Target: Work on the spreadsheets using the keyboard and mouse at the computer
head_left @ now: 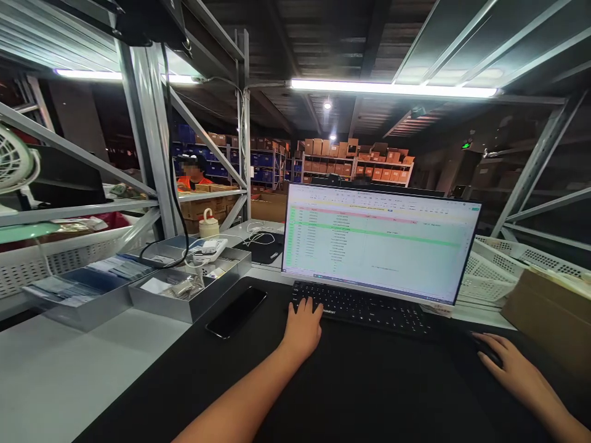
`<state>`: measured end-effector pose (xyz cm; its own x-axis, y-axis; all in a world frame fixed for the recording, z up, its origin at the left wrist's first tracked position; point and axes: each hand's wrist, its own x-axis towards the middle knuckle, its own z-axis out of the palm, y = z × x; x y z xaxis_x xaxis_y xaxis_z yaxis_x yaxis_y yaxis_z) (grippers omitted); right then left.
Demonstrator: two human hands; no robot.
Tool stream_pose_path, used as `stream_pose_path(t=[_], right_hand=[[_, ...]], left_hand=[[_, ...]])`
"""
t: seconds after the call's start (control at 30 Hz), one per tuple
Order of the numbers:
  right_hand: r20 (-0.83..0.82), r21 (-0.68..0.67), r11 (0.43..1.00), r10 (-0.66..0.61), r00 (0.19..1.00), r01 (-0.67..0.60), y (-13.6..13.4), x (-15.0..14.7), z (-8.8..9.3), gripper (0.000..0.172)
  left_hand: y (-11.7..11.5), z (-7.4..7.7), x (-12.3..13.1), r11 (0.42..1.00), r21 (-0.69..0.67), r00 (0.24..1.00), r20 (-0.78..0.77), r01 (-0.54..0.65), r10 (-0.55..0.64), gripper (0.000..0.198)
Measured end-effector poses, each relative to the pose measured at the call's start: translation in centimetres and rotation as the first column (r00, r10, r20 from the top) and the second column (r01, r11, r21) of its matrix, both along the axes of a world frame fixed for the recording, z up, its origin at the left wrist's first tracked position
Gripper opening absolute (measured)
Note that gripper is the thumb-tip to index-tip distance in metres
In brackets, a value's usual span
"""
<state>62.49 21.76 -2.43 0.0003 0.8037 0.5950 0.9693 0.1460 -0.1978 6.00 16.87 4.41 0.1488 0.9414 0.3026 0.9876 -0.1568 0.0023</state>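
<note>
My left hand [302, 326] rests on the left end of a black keyboard [360, 309], fingers spread over the keys. Off to the right, my right hand [514, 366] is curled over a dark computer mouse [490, 352], which it partly covers. Behind the keyboard stands a monitor [378, 243] showing a spreadsheet with one green row and one pinkish row; its text is too small to read. A black smartphone [237, 312] lies face up on the black desk mat [369, 387], left of my left hand.
Grey trays [161, 301] with papers and small items stand on the left. Behind them are a cream-coloured container [209, 224] and cables. A cardboard box [547, 320] and white baskets [494, 264] flank the right side. Beyond the metal frame, a person [194, 175] is near cartons.
</note>
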Motion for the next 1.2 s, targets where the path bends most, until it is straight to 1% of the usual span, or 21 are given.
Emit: stream_pose_path(t=[0.1,0.3,0.5,0.7,1.0,1.2], right_hand=[[-0.050,-0.053,0.998,0.022,0.999,-0.025,0.1,0.1,-0.1,0.057],[-0.051,-0.075,0.997,-0.011,0.999,0.007,0.0,-0.2,0.0,0.055],[-0.039,-0.070,0.996,-0.058,0.998,0.055,-0.1,-0.6,0.2,0.051],[-0.035,-0.078,0.990,-0.120,0.992,0.117,-0.5,-1.0,0.3,0.051],[-0.032,-0.094,0.988,-0.128,0.991,0.125,-1.0,-1.6,1.0,0.048],[-0.039,-0.070,0.991,-0.118,0.992,0.115,-1.0,-1.8,1.1,0.046]], left_hand=[[0.1,-0.2,0.0,1.000,0.018,1.000,-0.012,-0.001,0.001,0.058],[0.2,-0.3,-0.1,1.000,0.024,1.000,-0.012,-0.006,0.006,0.058],[0.3,0.0,-0.1,1.000,0.022,0.999,-0.030,-0.011,0.012,0.058],[0.2,0.1,-0.1,1.000,0.019,0.998,-0.059,-0.018,0.019,0.058],[0.2,0.1,-0.1,0.999,0.033,0.997,-0.075,-0.015,0.017,0.058],[0.2,0.0,-0.1,0.999,0.042,0.998,-0.065,-0.014,0.017,0.059]])
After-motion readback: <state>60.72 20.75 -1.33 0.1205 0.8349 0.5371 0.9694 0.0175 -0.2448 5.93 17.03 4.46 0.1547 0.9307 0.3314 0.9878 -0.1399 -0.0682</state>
